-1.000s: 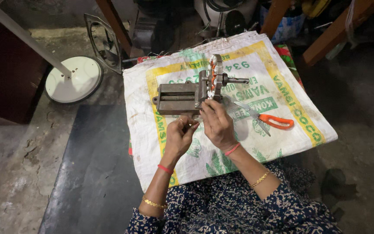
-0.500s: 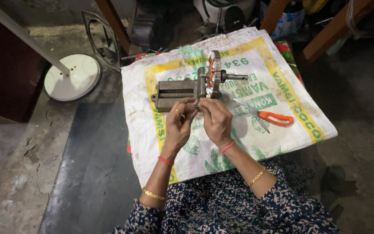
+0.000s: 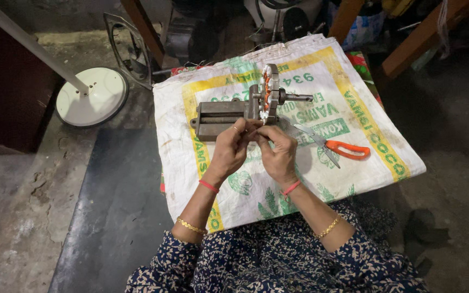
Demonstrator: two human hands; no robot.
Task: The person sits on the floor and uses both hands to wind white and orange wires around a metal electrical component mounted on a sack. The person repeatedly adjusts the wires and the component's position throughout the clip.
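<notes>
A grey metal vise [image 3: 221, 115] lies on a white printed sack [image 3: 354, 141] and clamps a round motor stator [image 3: 268, 96] with copper-coloured windings, its shaft pointing right. My left hand [image 3: 230, 151] and my right hand [image 3: 279, 154] meet just below the stator, fingertips pinched together at its lower edge. Whatever they pinch is too small to make out. Scissors with orange handles [image 3: 336, 147] lie on the sack to the right of my right hand.
A white round stand base [image 3: 91, 95] with a slanted pole sits on the floor at the left. A wire fan guard [image 3: 128, 51] leans behind it. Wooden legs [image 3: 413, 40] and dark clutter crowd the far edge. A dark mat [image 3: 112, 217] lies at lower left.
Both hands have moved up slightly toward the stator's lower edge and closed together. The vise, stator and scissors stay in place.
</notes>
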